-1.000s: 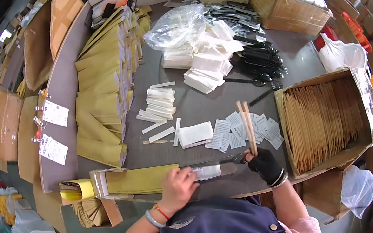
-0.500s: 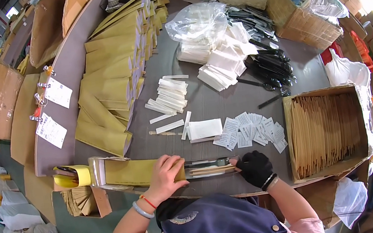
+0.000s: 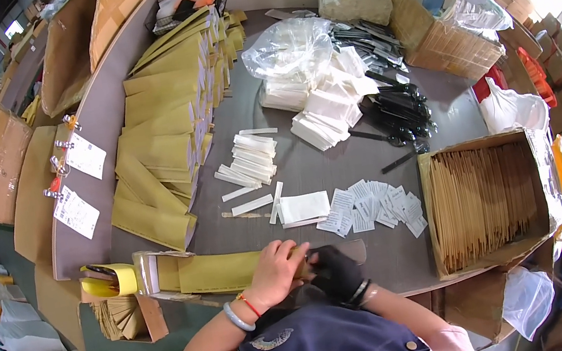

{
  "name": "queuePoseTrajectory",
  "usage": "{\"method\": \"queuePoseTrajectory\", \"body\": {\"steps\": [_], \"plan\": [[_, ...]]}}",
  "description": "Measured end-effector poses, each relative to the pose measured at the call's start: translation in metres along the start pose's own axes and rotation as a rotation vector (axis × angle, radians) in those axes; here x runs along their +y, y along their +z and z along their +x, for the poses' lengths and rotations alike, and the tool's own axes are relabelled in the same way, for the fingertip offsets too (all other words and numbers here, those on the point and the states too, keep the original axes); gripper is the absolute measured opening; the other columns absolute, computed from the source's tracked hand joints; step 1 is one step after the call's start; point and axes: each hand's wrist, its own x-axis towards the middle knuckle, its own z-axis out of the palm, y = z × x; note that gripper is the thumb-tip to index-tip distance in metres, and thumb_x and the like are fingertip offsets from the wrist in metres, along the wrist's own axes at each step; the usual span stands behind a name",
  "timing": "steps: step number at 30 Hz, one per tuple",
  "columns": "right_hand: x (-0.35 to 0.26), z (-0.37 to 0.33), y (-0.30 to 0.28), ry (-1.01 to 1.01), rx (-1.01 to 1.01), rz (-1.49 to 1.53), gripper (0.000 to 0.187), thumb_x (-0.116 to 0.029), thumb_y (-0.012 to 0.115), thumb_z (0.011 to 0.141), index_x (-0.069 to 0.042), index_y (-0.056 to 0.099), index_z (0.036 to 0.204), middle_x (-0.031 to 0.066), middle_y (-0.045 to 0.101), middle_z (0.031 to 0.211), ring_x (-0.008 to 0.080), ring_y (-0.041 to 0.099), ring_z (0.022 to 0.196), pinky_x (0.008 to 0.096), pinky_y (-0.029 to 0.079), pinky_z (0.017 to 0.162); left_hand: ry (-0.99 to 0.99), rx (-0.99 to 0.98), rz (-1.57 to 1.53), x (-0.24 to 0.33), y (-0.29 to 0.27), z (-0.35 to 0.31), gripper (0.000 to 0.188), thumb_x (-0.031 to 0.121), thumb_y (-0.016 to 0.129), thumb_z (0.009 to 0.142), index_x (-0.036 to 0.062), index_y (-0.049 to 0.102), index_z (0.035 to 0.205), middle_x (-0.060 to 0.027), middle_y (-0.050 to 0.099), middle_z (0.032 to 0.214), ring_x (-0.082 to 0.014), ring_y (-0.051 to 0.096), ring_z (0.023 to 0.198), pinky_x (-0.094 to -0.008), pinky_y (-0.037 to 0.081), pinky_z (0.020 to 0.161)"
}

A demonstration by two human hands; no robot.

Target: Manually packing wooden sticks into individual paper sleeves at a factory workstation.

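Observation:
A long yellow-brown paper envelope (image 3: 219,272) lies along the table's front edge. My bare left hand (image 3: 276,273) is closed over its right end, thumb and fingers around the paper. My right hand (image 3: 337,274), in a black glove, presses against that same end with curled fingers. The glove is somewhat blurred, and what its fingers grip is hidden. A small brown end (image 3: 303,269) shows between the two hands. Just beyond the glove a flat grey-brown piece with a rounded end (image 3: 358,251) lies on the table.
Overlapping envelopes (image 3: 160,128) are stacked at left. White packets (image 3: 323,114), narrow white strips (image 3: 249,160), printed slips (image 3: 373,201) and black cutlery (image 3: 400,112) lie farther back. A carton of thin wooden pieces (image 3: 485,209) stands right; a yellow holder (image 3: 110,282) stands left.
My right hand has moved left to the envelope's open end. The wooden and dark pieces that stuck out there no longer show. My left hand has shifted slightly right.

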Motion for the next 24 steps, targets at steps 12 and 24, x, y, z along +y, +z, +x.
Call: {"method": "queuePoseTrajectory", "body": {"steps": [12, 24], "plan": [[-0.034, 0.005, -0.108, -0.209, 0.239, -0.549, 0.06, -0.024, 0.086, 0.049, -0.01, 0.06, 0.101, 0.0096, 0.061, 0.095, 0.0349, 0.058, 0.087, 0.0454, 0.045, 0.075, 0.192, -0.017, 0.263, -0.023, -0.131, 0.025, 0.006, 0.011, 0.062, 0.074, 0.0104, 0.066, 0.079, -0.0112, 0.053, 0.093, -0.031, 0.053, 0.089, -0.0421, 0.048, 0.076], [-0.036, -0.006, -0.093, -0.122, -0.025, -0.72, 0.062, -0.036, 0.082, 0.054, -0.011, 0.061, 0.106, 0.0079, 0.061, 0.098, 0.0296, 0.057, 0.094, 0.0426, 0.04, 0.083, -0.537, 0.484, -0.033, -0.02, 0.028, -0.042, 0.097, 0.038, 0.089, 0.058, 0.0024, 0.043, 0.136, -0.0238, 0.03, 0.145, -0.0465, 0.025, 0.134, -0.0577, 0.021, 0.109]]}}
